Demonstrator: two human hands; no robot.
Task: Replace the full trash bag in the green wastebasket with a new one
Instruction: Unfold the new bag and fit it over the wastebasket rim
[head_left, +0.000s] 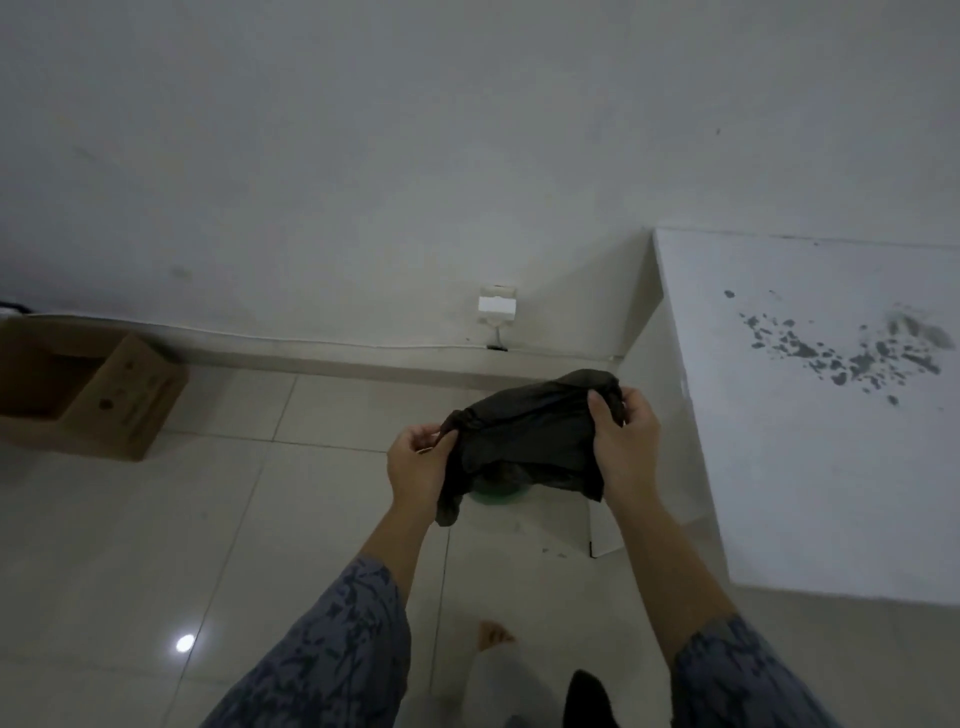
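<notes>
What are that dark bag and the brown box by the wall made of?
The bag looks like thin black plastic film: it crumples and sags between the left hand and right hand. The box looks like plain matte brown cardboard, with an open top.

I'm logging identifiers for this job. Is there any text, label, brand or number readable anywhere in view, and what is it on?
No text can be read.
Cardboard box: dark printed marks on its side, too blurred to read.
Black trash bag, held by the left hand and right hand: no print visible.
White table: grey flecks only, no writing.
</notes>
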